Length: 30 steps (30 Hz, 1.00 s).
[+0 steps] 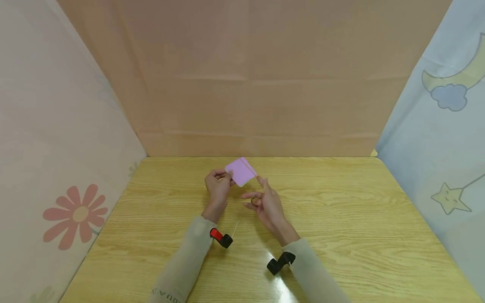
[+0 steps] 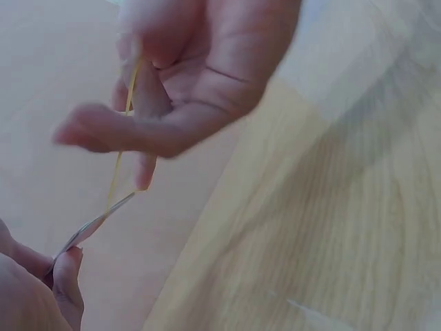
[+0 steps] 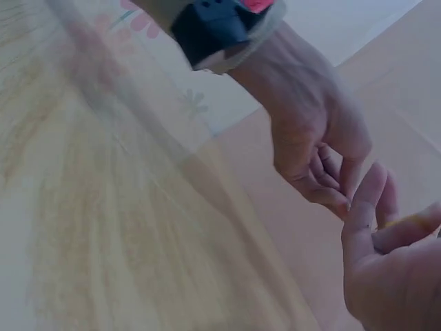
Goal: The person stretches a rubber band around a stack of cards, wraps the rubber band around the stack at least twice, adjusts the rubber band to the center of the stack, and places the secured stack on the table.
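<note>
A thin stack of square purple paper notes [image 1: 239,173] is held up above the far part of the table. My left hand [image 1: 219,187] pinches its left side between thumb and fingers. A thin yellow rubber band [image 2: 115,172] runs taut from the notes to my right hand [image 1: 270,204], whose fingertips hold it near the right corner. An orange-yellow line crosses the face of the notes in the head view. The left wrist view shows the notes nearly edge-on; in the right wrist view they are hidden behind the fingers.
The wood-grain table [image 1: 341,219] extends around both arms. A tan cloth wall [image 1: 246,105] stands at its back edge, with printed cloth at the left [image 1: 22,160] and right [image 1: 454,147] sides. Black wrist cameras [image 1: 280,264] are strapped on both sleeves.
</note>
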Each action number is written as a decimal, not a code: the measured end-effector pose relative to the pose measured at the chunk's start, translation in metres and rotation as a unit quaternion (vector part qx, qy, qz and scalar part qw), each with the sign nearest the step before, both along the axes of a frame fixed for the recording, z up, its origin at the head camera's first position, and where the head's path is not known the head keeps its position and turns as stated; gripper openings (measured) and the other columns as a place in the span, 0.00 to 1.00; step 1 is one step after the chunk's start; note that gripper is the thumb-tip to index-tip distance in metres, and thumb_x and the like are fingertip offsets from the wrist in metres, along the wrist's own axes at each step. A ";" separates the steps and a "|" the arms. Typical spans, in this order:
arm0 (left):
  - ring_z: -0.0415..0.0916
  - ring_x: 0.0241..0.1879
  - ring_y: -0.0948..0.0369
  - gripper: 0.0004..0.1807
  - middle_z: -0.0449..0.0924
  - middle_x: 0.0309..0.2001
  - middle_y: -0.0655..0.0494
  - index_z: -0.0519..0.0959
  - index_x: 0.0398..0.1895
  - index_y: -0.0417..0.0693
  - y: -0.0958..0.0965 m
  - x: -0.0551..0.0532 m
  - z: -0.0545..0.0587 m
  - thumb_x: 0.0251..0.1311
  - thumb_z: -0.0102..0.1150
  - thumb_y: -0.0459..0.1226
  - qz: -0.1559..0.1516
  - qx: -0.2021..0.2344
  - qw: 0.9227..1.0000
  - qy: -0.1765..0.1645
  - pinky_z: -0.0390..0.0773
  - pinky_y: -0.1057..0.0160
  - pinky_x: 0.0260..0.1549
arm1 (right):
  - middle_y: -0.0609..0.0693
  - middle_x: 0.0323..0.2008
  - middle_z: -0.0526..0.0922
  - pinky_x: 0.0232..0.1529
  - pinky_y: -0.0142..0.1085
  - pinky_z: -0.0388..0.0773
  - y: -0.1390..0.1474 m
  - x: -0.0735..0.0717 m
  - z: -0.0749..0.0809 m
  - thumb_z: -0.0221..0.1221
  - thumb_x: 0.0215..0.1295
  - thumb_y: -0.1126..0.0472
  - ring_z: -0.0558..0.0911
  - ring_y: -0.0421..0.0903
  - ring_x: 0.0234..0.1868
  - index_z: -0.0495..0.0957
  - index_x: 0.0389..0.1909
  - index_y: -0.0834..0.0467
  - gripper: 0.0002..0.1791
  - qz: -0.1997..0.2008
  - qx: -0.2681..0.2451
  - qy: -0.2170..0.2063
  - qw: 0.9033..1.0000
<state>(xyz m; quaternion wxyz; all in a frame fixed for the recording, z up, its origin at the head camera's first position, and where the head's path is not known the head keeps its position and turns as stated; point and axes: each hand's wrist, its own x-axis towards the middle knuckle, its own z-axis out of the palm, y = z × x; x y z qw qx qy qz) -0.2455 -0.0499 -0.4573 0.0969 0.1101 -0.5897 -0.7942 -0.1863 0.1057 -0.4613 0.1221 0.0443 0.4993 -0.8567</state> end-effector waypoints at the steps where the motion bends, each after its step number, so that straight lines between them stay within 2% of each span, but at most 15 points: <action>1: 0.82 0.24 0.62 0.07 0.75 0.34 0.51 0.77 0.44 0.31 0.000 0.001 -0.001 0.66 0.63 0.24 -0.002 -0.003 1.000 0.004 0.88 0.68 0.29 | 0.46 0.25 0.89 0.41 0.35 0.90 0.001 0.000 0.001 0.34 0.85 0.37 0.69 0.34 0.14 0.52 0.84 0.54 0.37 -0.006 0.007 -0.004 1.000; 7: 0.82 0.24 0.62 0.07 0.78 0.35 0.50 0.77 0.43 0.31 -0.001 0.005 -0.006 0.66 0.63 0.23 -0.024 -0.016 1.000 0.008 0.91 0.60 0.34 | 0.44 0.20 0.84 0.37 0.35 0.89 0.013 -0.004 0.005 0.37 0.87 0.42 0.72 0.35 0.15 0.68 0.74 0.62 0.33 -0.034 0.036 -0.037 0.998; 13: 0.82 0.25 0.62 0.07 0.78 0.35 0.49 0.77 0.43 0.29 -0.003 0.008 -0.007 0.64 0.63 0.21 -0.062 -0.007 0.998 0.000 0.90 0.61 0.33 | 0.43 0.22 0.81 0.31 0.30 0.83 0.025 -0.009 0.001 0.45 0.86 0.44 0.70 0.34 0.18 0.73 0.66 0.67 0.30 -0.048 0.075 -0.061 0.994; 16: 0.83 0.25 0.62 0.07 0.78 0.35 0.49 0.76 0.43 0.28 -0.004 0.009 -0.009 0.64 0.63 0.22 -0.071 -0.009 0.997 0.000 0.91 0.60 0.34 | 0.43 0.24 0.80 0.28 0.28 0.79 0.028 -0.010 -0.002 0.49 0.84 0.45 0.70 0.34 0.19 0.74 0.65 0.67 0.29 -0.051 0.087 -0.076 0.992; 24: 0.84 0.26 0.61 0.07 0.80 0.34 0.53 0.78 0.43 0.32 -0.004 0.014 -0.020 0.65 0.65 0.23 -0.088 -0.009 0.996 0.023 0.88 0.66 0.30 | 0.42 0.25 0.75 0.22 0.23 0.68 0.030 -0.016 -0.006 0.48 0.85 0.48 0.64 0.31 0.16 0.77 0.60 0.65 0.24 -0.066 -0.005 -0.140 0.988; 30: 0.84 0.26 0.64 0.07 0.79 0.33 0.54 0.78 0.43 0.29 0.000 0.017 -0.021 0.65 0.64 0.22 -0.079 -0.015 0.995 0.053 0.88 0.67 0.28 | 0.41 0.27 0.77 0.20 0.21 0.65 0.030 -0.017 -0.005 0.49 0.84 0.47 0.64 0.29 0.14 0.75 0.56 0.59 0.19 -0.058 -0.028 -0.159 0.985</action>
